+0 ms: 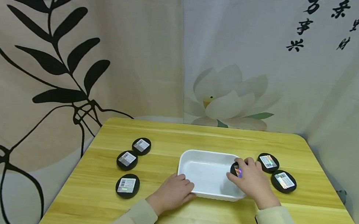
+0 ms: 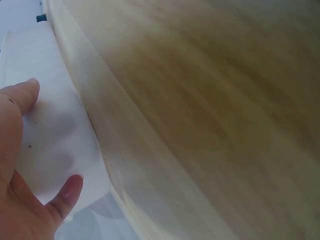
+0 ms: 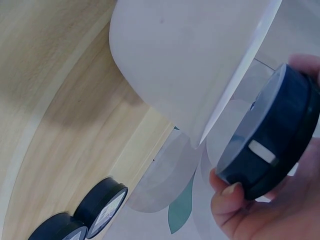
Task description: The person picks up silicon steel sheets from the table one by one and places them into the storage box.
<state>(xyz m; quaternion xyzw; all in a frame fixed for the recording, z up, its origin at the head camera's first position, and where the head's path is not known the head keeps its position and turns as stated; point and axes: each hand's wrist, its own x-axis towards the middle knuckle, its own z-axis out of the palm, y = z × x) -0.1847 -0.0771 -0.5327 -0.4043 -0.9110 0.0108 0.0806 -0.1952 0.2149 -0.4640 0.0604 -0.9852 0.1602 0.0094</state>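
Observation:
My right hand [image 1: 253, 177] holds a round black container [image 3: 272, 132] over the right end of a white tray [image 1: 207, 172]. Thumb and fingers grip its edge, and a small white mark shows on its side. Part of a shiny label on it is visible in the head view. My left hand [image 1: 175, 193] rests at the tray's front left corner. In the left wrist view, its spread thumb and finger touch the tray's white wall [image 2: 55, 130].
Near the right hand lie two more black containers with barcode labels, one far [image 1: 268, 162] and one nearer [image 1: 284, 181]. On the left are three similar containers [image 1: 141, 146], [image 1: 127, 160], [image 1: 128, 186]. All rest on a yellow wooden table [image 1: 220, 223] before a printed curtain [image 1: 140, 48].

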